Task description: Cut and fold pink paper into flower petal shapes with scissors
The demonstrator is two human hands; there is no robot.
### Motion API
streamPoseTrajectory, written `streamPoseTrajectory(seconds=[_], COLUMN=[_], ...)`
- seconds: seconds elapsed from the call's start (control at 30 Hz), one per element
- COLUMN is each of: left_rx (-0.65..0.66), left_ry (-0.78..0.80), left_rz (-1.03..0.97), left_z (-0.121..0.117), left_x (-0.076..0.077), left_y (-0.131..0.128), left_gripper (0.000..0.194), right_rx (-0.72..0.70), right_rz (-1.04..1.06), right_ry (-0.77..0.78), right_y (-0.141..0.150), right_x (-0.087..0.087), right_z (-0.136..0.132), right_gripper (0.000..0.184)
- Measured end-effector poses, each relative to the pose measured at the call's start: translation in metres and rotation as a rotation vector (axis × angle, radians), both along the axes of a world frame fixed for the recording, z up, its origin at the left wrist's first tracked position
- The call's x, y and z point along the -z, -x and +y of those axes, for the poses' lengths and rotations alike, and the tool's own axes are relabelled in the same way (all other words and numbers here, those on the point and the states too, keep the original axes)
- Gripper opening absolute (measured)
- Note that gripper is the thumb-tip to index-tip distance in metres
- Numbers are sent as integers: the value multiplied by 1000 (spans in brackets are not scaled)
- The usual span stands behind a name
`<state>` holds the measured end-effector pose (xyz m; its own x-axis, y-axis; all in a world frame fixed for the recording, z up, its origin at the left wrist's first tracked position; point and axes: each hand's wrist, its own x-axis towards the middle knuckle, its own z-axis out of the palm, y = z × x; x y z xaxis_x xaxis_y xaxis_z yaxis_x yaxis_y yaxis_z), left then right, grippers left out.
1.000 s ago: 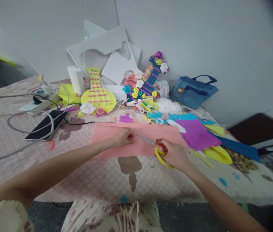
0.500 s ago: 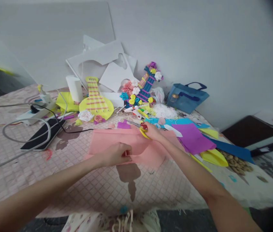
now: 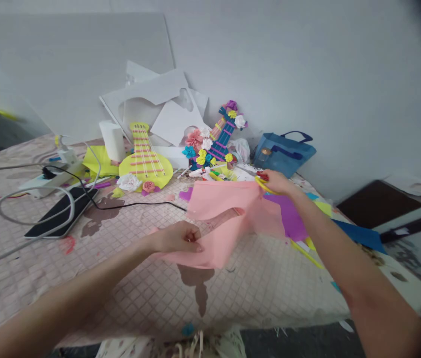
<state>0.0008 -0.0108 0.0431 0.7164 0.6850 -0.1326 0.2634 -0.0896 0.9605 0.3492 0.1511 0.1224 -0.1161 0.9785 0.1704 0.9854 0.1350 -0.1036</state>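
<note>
Paper: thin salmon-pink sheet [image 3: 221, 237] on the counter [image 3: 270, 293], between the hands, partly lifted; long cut opening at left, upper and lower parts joined at right
Left hand [image 3: 181, 236]: at lower part of sheet, beside opening
Left grip: narrow, thumb and fingers pinching sheet
Right hand [image 3: 278, 182]: beyond left hand, at sheet's far right corner
Right grip: closed around yellow-handled metal scissors [image 3: 266, 187]; blades point left, open or closed can't tell
Right side: purple paper [image 3: 291, 219], partly behind right forearm; blue fabric bag [image 3: 283, 158] near wall
Back: yellow guitar-shaped cutout [image 3: 150, 170] with white strings; blue flower-trimmed guitar shape [image 3: 224, 139]
Left side: black flat device [image 3: 59, 211], grey cable [image 3: 71, 199] across it
</note>
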Motion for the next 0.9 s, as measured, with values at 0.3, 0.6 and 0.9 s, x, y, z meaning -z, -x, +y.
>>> streamPoseTrajectory(seconds=[0.3,0.6,0.9], left_rx=[-14,-145,-170], left_ry=[255,345,328], left_rz=[-74,-100,-120], left_z=[16,13,17], left_x=[20,18,21], left_y=[18,24,24], left_gripper=[34,30,27], right_rx=[484,672,476], right_rz=[51,219,301], right_ry=[-99,-346,-500], right_y=[-55,-63,-49], right_x=[-14,-3,28], right_z=[72,99,61], right_gripper=[18,35,39])
